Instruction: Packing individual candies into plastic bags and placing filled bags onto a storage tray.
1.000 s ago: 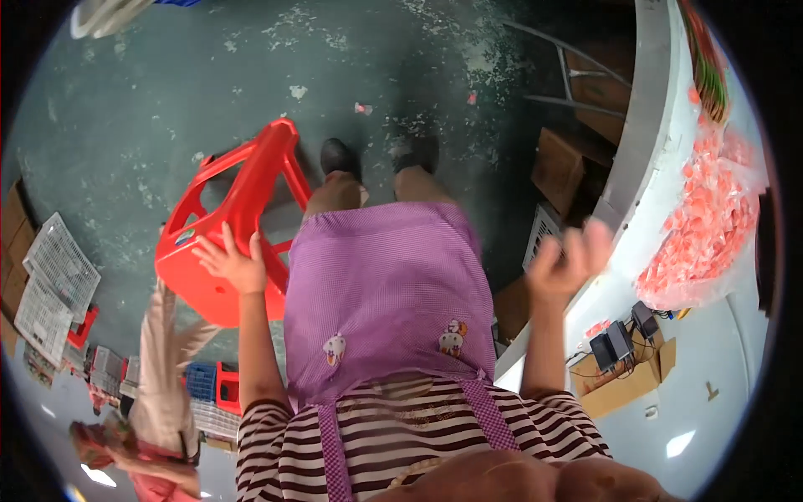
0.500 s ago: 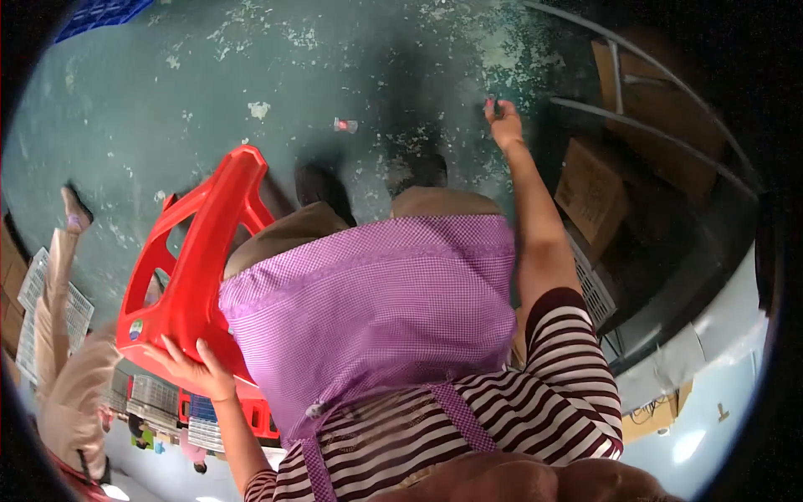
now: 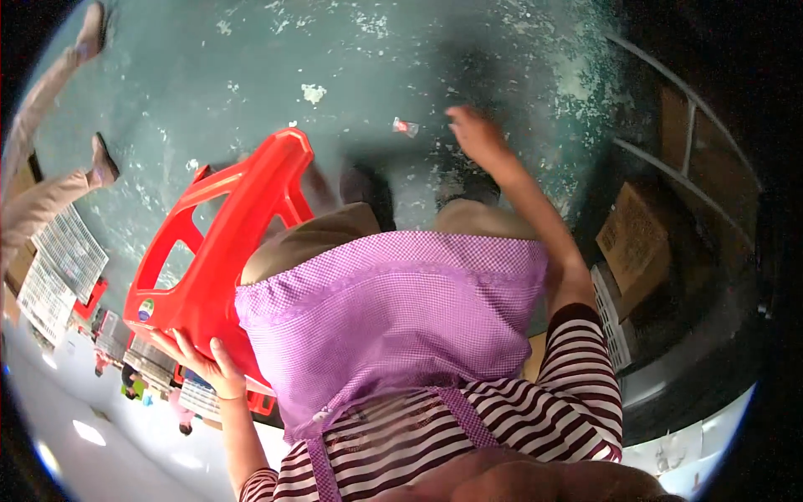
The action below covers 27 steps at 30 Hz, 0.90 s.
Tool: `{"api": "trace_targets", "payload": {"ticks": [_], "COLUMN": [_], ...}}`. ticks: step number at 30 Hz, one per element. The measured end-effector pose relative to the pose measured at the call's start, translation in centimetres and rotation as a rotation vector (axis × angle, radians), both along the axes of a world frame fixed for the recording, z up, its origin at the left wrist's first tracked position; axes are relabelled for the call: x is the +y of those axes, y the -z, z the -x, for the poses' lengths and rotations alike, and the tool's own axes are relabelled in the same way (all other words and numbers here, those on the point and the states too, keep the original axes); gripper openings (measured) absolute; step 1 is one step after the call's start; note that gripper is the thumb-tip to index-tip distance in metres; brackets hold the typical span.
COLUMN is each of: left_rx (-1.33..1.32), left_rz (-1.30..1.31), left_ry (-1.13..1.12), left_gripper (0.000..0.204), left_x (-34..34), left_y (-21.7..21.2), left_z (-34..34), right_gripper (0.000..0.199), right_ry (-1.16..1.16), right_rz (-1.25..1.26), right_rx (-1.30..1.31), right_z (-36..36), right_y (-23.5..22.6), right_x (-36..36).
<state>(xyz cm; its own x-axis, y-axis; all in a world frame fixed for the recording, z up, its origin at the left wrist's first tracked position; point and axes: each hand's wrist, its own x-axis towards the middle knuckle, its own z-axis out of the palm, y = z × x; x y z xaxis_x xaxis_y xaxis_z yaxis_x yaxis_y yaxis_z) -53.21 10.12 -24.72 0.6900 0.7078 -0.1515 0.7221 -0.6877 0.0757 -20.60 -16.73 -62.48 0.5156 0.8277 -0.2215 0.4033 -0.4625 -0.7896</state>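
Note:
At my left side a red plastic stool [image 3: 219, 268] is tipped over, its legs pointing away from me. My left hand [image 3: 209, 366] grips its seat edge, with fingers and thumb spread over the red plastic. Out over the green floor, my right hand [image 3: 483, 144] is stretched forward with its fingers drawn together. Something small and reddish may be at its fingertips, but blur hides what it is. A small clear wrapper with red on it [image 3: 406, 127] lies on the floor just left of that hand.
Cardboard boxes [image 3: 633, 243] and a curved grey metal frame [image 3: 661, 159] stand to my right. White plastic crates [image 3: 52, 289] are at the left. Another person's legs [image 3: 50, 201] are at the far left. The floor [image 3: 251, 50] has worn, flaking paint.
My right hand has swung left, closer to the wrapper. My left hand has stayed on the stool. The view has shifted, and more of the other person's legs shows at the left.

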Motion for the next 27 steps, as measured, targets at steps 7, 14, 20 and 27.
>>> {"api": "trace_targets", "payload": {"ticks": [7,14,20,27], "left_rx": [0.003,0.003,0.033,0.084], "left_rz": [0.006,-0.042,-0.107,-0.163], "left_ry": [0.015,0.061,0.06,0.025], "left_gripper": [0.061,0.06,0.058,0.057], "left_x": [0.0,0.9,1.0,1.0], "left_y": [0.2,0.2,1.5,1.7], "left_z": [0.2,0.3,0.0,1.2], "right_gripper": [0.024,0.021,0.021,0.02], "right_ry": [-0.593,-0.489,0.017,0.72], "right_rz": [0.358,0.538,0.424,-0.145], "right_rx": [-0.031,0.006,0.233,1.168], "right_z": [2.5,2.3,0.8,4.3], "right_y": [-0.5,-1.3,-10.7,-34.5], "right_x": [8.5,5.5,2.7,5.4]}}
